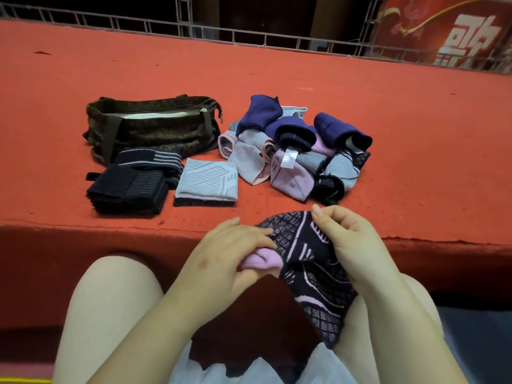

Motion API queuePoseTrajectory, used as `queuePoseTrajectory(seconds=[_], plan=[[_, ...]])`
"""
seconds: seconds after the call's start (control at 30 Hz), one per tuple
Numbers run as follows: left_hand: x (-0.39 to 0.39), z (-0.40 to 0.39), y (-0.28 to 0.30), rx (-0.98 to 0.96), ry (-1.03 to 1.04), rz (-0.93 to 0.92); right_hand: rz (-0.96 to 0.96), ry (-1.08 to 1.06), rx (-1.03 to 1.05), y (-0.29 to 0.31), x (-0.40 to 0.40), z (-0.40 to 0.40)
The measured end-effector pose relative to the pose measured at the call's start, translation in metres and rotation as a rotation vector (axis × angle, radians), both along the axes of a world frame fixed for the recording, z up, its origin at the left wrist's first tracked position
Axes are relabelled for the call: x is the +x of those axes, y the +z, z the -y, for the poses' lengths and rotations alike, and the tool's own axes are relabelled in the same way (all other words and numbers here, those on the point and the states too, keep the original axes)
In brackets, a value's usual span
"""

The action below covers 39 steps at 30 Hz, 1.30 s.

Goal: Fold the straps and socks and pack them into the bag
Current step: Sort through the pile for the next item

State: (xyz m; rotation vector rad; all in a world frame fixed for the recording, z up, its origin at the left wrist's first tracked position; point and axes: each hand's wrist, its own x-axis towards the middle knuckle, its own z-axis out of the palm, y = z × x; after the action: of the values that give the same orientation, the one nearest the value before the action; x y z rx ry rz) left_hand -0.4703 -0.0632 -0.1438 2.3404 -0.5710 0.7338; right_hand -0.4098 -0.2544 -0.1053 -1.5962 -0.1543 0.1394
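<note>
A black sock with pink pattern [313, 275] hangs over my lap, just in front of the red platform edge. My right hand [352, 245] pinches its upper edge between thumb and fingers. My left hand [221, 259] holds the sock's pink cuff, fingers lying on the fabric. An open camouflage bag [149, 128] stands at the back left. In front of it lie folded black straps [130, 187] and a folded pale grey piece [207, 180]. A pile of unfolded socks [299, 151], blue, grey and pink, lies to the right of the bag.
The red carpeted platform [401, 167] stretches wide, its front edge just beyond my hands. A metal railing [249, 37] runs along the back, with a red banner [457, 31] at the far right. My knees are below the hands.
</note>
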Motion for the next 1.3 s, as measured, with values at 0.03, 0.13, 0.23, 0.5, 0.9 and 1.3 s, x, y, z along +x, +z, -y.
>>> queuePoseTrajectory(seconds=[0.03, 0.13, 0.23, 0.5, 0.9, 1.3], plan=[[-0.002, 0.001, 0.003, -0.012, 0.026, -0.025, 0.037, -0.036, -0.094, -0.002, 0.0, 0.0], [-0.004, 0.003, 0.009, -0.168, 0.155, -0.213, 0.168, -0.054, -0.315, -0.004, -0.006, 0.0], [-0.001, 0.001, 0.007, -0.386, 0.227, -0.297, 0.189, 0.169, -0.412, 0.002, -0.02, 0.001], [0.001, -0.009, 0.003, -0.523, 0.454, -0.353, 0.199, 0.398, -0.621, 0.021, -0.035, 0.01], [0.002, -0.019, 0.002, -0.532, 0.456, -0.355, 0.483, 0.032, -0.435, 0.007, -0.031, 0.0], [-0.005, -0.015, 0.001, -0.204, 0.044, -0.407, 0.476, -0.119, -0.357, 0.005, -0.027, 0.006]])
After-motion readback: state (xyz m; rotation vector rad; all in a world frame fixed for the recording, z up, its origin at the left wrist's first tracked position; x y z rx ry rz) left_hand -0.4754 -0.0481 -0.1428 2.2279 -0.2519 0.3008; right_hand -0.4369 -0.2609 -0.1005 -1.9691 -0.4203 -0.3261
